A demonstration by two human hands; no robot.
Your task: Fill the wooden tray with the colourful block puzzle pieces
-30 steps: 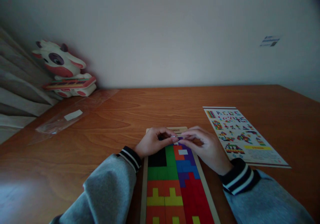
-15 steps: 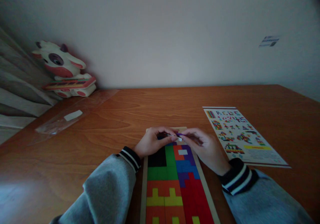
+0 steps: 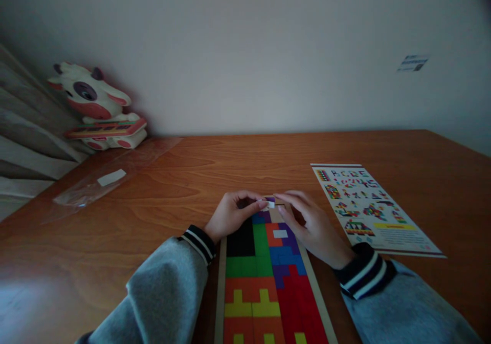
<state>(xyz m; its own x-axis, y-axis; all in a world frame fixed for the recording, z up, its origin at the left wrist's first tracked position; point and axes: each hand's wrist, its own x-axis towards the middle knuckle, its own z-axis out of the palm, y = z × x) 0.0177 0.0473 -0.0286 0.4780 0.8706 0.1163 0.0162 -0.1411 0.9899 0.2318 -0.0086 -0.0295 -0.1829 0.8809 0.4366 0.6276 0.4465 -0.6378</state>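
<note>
My left hand (image 3: 236,212) pinches a small purple block with a white patch (image 3: 270,204) between thumb and fingertips. It is held over the far end of a wooden puzzle tray (image 3: 220,303). Just right of the block, my right hand (image 3: 309,224) has its thumb and fingers apart, with nothing seen between them. Below the hands lie green blocks (image 3: 263,249), a black area (image 3: 241,241), blue blocks (image 3: 286,255), red blocks (image 3: 301,303), and orange and yellow blocks (image 3: 251,285). A white patch (image 3: 280,234) marks an orange block. My left fingers hide part of the tray's far left corner.
A printed pattern sheet (image 3: 368,206) lies right of the tray on the wooden table (image 3: 215,165). Clear plastic wrapping (image 3: 88,193) rests at the left. Behind it stands a cow-shaped toy keyboard (image 3: 99,108) beside a curtain (image 3: 26,129), near the wall.
My right fingers have let go of the small block and opened. The block has shifted slightly left and stays in my left hand.
</note>
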